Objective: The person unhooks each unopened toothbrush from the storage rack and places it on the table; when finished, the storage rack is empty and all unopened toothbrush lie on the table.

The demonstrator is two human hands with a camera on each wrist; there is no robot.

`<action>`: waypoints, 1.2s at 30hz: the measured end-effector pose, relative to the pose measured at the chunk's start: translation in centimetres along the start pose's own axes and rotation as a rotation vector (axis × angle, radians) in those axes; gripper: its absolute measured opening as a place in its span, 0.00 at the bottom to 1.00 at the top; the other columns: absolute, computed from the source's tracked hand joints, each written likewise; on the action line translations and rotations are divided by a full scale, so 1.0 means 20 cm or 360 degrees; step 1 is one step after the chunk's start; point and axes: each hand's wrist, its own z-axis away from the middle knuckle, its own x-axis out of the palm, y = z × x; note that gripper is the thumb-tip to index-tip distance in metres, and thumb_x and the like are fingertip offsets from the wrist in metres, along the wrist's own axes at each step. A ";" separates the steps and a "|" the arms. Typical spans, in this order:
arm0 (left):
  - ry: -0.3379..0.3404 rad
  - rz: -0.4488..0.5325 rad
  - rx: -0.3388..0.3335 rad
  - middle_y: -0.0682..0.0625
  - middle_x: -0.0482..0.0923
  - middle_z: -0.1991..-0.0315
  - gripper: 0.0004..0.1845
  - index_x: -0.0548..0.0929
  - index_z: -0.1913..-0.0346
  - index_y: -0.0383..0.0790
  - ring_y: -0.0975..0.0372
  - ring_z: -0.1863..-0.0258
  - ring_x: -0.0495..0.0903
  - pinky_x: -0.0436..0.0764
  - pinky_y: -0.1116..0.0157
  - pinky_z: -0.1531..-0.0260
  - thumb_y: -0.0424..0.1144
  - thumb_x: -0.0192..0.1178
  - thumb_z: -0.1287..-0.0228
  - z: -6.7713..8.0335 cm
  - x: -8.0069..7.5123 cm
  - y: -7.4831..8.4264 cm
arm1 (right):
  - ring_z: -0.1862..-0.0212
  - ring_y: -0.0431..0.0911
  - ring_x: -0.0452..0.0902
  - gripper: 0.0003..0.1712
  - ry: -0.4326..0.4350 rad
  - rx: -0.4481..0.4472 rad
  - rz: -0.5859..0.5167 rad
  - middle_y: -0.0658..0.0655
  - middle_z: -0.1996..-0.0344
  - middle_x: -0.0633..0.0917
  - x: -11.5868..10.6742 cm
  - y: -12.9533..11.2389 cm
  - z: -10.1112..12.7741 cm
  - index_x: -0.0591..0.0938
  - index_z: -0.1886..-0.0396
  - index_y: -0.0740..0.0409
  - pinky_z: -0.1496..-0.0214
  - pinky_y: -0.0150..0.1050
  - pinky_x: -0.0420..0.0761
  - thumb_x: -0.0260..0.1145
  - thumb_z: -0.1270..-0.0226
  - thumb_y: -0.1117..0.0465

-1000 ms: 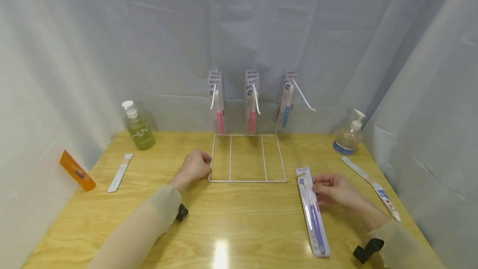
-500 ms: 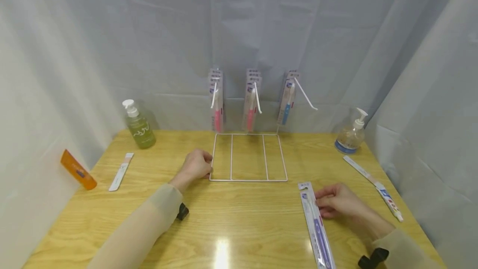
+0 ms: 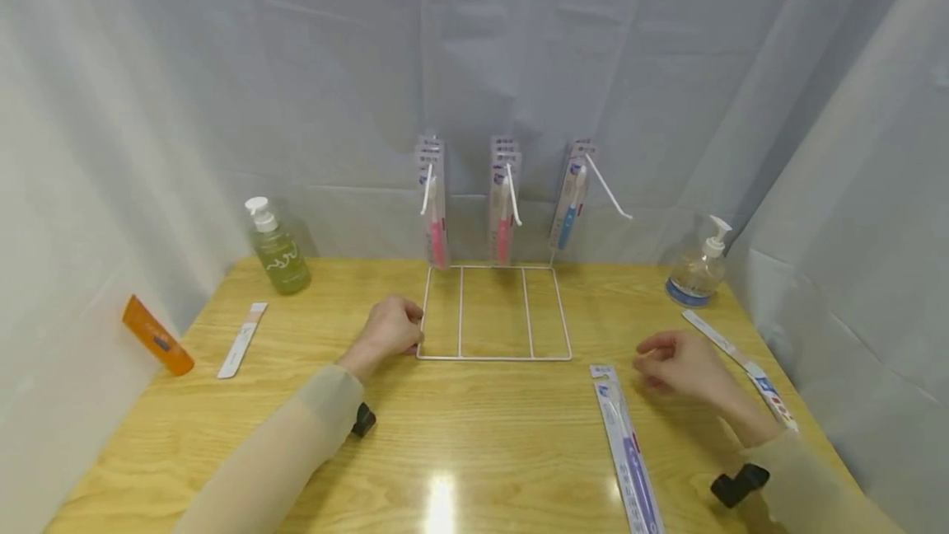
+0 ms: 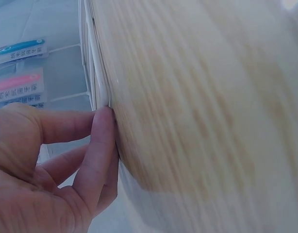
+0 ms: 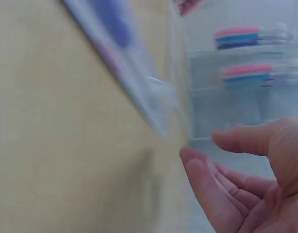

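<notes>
A purple toothbrush in a clear flat pack [image 3: 626, 452] lies on the wooden table [image 3: 482, 435] at the front right, blurred in the right wrist view [image 5: 124, 53]. My right hand [image 3: 652, 357] hovers just right of the pack's top end, fingers loosely curled and holding nothing [image 5: 212, 165]. My left hand [image 3: 408, 336] rests at the front left corner of the white wire rack [image 3: 493, 358]. Its fingertips [image 4: 105, 116] touch the rack's wire [image 4: 95, 73]. Packed toothbrushes hang on the rack's hooks at the back: pink [image 3: 433, 204], pink [image 3: 502, 204], blue [image 3: 569, 204].
A green pump bottle [image 3: 276, 250] stands back left, a clear pump bottle [image 3: 697, 270] back right. An orange tube [image 3: 157, 346] and a white strip pack [image 3: 240, 340] lie at the left edge. A long narrow box [image 3: 741, 365] lies along the right edge. Grey curtains surround the table.
My right hand has let go of the purple toothbrush pack and lifted away to the right. The pack now lies flat nearer the front edge. My left hand has stayed on the rack.
</notes>
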 end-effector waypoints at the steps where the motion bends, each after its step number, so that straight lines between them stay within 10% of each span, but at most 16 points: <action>1: -0.0002 0.0009 -0.0004 0.30 0.86 0.41 0.28 0.83 0.30 0.24 0.58 0.68 0.89 0.95 0.69 0.67 0.20 0.62 0.36 0.00 0.00 0.00 | 0.66 0.46 0.94 0.22 0.0054 -0.0046 0.0036 0.64 0.61 0.95 -0.02 -0.03 -0.03 0.86 0.40 0.76 0.66 0.36 0.96 0.75 0.25 0.63; 12: 0.0014 0.0072 0.0004 0.36 0.87 0.51 0.27 0.86 0.33 0.24 0.58 0.67 0.89 0.97 0.66 0.66 0.20 0.65 0.38 0.00 0.00 -0.01 | 0.61 0.27 0.84 0.25 0.0426 -0.0439 0.0033 0.73 0.42 0.92 -0.21 -0.42 -0.38 0.85 0.33 0.69 0.58 0.22 0.87 0.75 0.22 0.59; 25: -0.0027 0.0202 -0.0027 0.36 0.87 0.52 0.25 0.86 0.34 0.24 0.57 0.64 0.89 0.98 0.63 0.62 0.19 0.68 0.34 0.01 0.00 -0.02 | 0.51 0.26 0.82 0.31 0.0512 -0.0466 -0.0380 0.71 0.31 0.86 -0.22 -0.57 -0.75 0.81 0.27 0.69 0.44 0.19 0.82 0.76 0.23 0.59; 36: 0.0000 0.0200 -0.0019 0.36 0.88 0.50 0.25 0.86 0.34 0.24 0.57 0.62 0.89 0.98 0.63 0.61 0.20 0.69 0.35 0.01 -0.01 -0.03 | 0.57 0.30 0.88 0.16 0.0433 -0.0500 -0.0815 0.35 0.63 0.90 -0.18 -0.60 -0.85 0.84 0.42 0.68 0.47 0.22 0.91 0.75 0.25 0.69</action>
